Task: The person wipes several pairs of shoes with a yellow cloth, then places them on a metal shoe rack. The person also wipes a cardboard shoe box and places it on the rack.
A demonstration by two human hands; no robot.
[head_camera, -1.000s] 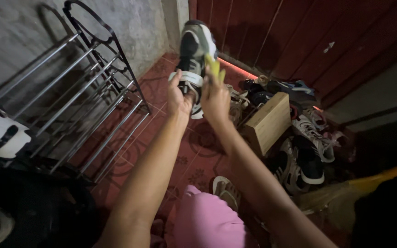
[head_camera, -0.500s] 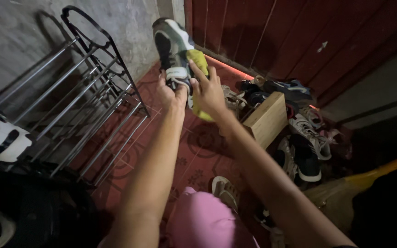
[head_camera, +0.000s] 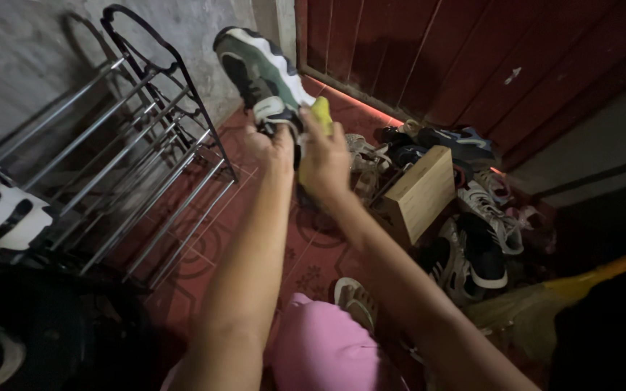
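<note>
The left hand [head_camera: 268, 141] is gripping the sneaker [head_camera: 262, 72] at its heel, toe pointing up-left, while the right hand [head_camera: 325, 156] is pressing a yellow cloth [head_camera: 320, 112] against its side.

We see a dim, grainy view — the brightest strip glows along the foot of the red door [head_camera: 472, 65]. Lower corners sink into black shadow, and edges bend slightly — the forearms look soft.
</note>
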